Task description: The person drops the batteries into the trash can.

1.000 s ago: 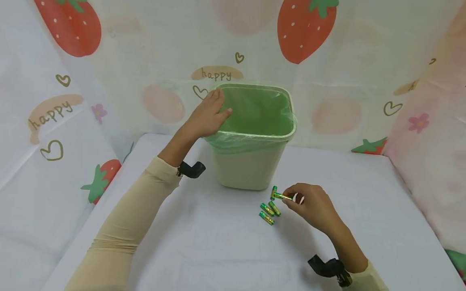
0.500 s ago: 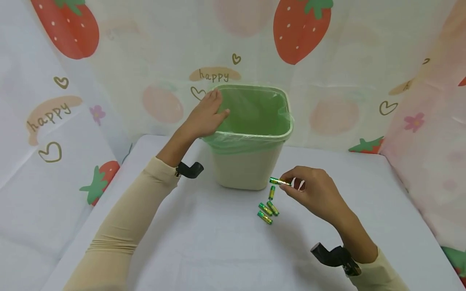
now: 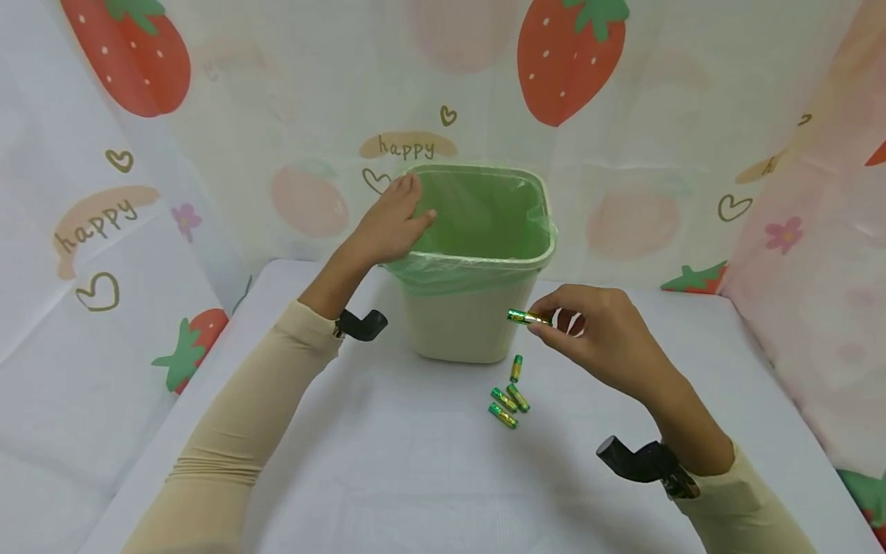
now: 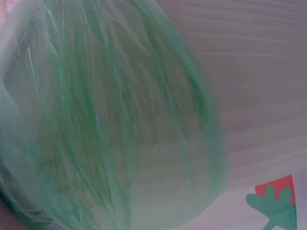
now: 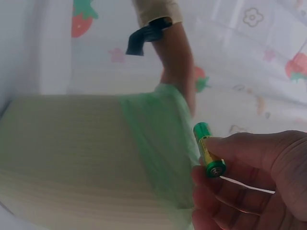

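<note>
A pale green trash bin (image 3: 453, 327), lined with a thin translucent green bag (image 3: 457, 278), stands toward the back of the white table. My left hand (image 3: 394, 223) rests on its left rim, thumb extended over the opening. In the left wrist view only the draped bag (image 4: 124, 120) and bin side appear. My right hand (image 3: 602, 335) pinches a green-and-gold battery (image 3: 529, 317) between thumb and fingers, just right of the bin's front and below its rim. The right wrist view shows this battery (image 5: 209, 150) tilted, one flat end visible. Several like batteries (image 3: 504, 416) lie below on the table.
A white cloth covers the table (image 3: 415, 469). Fabric screens printed with strawberries (image 3: 571, 65) and hearts rise at the back and both sides. Black camera mounts (image 3: 361, 325) sit on both wrists.
My right hand has lifted one battery off the group and raised it up beside the bin. The left hand stays on the rim. The other batteries lie where they were.
</note>
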{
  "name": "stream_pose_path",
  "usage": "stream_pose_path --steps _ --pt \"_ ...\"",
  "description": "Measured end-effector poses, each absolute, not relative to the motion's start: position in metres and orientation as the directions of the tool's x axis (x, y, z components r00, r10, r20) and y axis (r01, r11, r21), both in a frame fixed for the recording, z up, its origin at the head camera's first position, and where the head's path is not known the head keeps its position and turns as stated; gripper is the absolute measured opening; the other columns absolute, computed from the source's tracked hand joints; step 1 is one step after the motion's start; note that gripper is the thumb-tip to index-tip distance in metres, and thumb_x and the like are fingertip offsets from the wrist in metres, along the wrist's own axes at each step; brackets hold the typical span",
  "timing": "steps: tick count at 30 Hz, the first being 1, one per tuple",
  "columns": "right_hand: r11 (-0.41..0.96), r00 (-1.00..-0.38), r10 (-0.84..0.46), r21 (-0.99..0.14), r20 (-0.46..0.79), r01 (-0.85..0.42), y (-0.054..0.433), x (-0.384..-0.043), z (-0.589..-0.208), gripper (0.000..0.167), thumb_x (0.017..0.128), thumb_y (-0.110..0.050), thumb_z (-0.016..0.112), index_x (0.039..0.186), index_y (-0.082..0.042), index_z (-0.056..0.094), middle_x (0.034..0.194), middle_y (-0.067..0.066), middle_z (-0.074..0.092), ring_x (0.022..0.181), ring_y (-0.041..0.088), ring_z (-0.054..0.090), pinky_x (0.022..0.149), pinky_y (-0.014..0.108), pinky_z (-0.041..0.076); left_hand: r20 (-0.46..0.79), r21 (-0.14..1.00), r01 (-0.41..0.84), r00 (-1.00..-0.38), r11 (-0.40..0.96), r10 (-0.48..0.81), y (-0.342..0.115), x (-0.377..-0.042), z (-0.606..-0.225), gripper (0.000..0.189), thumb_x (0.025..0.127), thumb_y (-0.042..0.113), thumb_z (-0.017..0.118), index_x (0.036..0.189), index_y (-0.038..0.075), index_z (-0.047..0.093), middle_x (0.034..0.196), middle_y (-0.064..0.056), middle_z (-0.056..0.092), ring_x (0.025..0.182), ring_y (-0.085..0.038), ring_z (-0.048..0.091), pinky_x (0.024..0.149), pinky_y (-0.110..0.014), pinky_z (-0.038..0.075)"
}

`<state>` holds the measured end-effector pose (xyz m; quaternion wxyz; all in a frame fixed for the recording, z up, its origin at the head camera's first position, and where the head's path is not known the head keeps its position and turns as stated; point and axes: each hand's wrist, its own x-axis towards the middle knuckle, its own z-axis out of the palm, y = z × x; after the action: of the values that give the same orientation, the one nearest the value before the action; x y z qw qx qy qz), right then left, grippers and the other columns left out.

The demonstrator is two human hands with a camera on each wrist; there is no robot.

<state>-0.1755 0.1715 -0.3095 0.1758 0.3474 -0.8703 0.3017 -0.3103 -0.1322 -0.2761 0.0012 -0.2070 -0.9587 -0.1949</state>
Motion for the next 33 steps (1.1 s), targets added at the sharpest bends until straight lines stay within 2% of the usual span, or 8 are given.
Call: stream_pose_path --steps 8,14,18,26,33 --pt "0.567 -0.675 -0.501 -0.384 0.541 -0.728 0.169 -0.182 -0.284 0.013 0.088 -0.008 0.080 0.097 -0.017 0.080 0.082 -0.014 0.069 0.070 0.003 0.059 0.061 0.029 0.055 0.088 0.371 0.405 -0.911 0.836 0.403 -0.132 -0.314 -0.278 0.072 0.111 0.035 0.031 0.158 -0.009 -0.002 0.167 -0.023 -0.007 0.155 -0.033 -0.008 0.126 -0.038 -0.002" --pt "0.567 -0.663 -0.493 -0.370 0.563 -0.736 0.163 -0.194 -0.270 0.010 0.088 -0.009 0.079 0.096 -0.014 0.081 0.081 -0.010 0.072 0.069 0.005 0.061 0.060 0.021 0.052 0.089 0.365 0.408 -0.910 0.837 0.405 -0.132 -0.314 -0.278 0.071 0.111 0.035 0.031 0.158 -0.009 -0.001 0.167 -0.023 -0.006 0.155 -0.034 -0.007 0.126 -0.039 -0.001" --pt "0.576 -0.660 -0.492 -0.357 0.567 -0.736 0.158 -0.206 -0.260 0.007 0.089 -0.009 0.079 0.095 -0.011 0.081 0.082 -0.007 0.073 0.070 0.007 0.062 0.062 0.022 0.052 0.091 0.366 0.407 -0.910 0.837 0.404 -0.132 -0.313 -0.278 0.070 0.112 0.034 0.031 0.158 -0.009 0.000 0.167 -0.023 -0.005 0.156 -0.034 -0.006 0.126 -0.039 0.000" --pt "0.631 -0.731 -0.462 -0.393 0.502 -0.669 0.145 -0.236 -0.244 0.009 0.091 -0.013 0.076 0.098 -0.009 0.081 0.086 0.001 0.076 0.072 0.014 0.067 0.058 0.025 0.045 0.082 0.365 0.405 -0.911 0.838 0.404 -0.134 -0.316 -0.278 0.071 0.112 0.034 0.031 0.158 -0.008 -0.003 0.167 -0.023 -0.007 0.155 -0.034 -0.008 0.126 -0.040 -0.001" --pt "0.676 -0.771 -0.455 -0.390 0.446 -0.625 0.134 -0.261 -0.241 0.010 0.091 -0.016 0.076 0.094 -0.008 0.081 0.084 0.003 0.075 0.070 0.016 0.065 0.063 0.032 0.047 0.087 0.376 0.403 -0.912 0.835 0.401 -0.134 -0.318 -0.282 0.072 0.112 0.036 0.031 0.158 -0.007 -0.002 0.168 -0.021 -0.007 0.156 -0.033 -0.008 0.126 -0.040 -0.001"
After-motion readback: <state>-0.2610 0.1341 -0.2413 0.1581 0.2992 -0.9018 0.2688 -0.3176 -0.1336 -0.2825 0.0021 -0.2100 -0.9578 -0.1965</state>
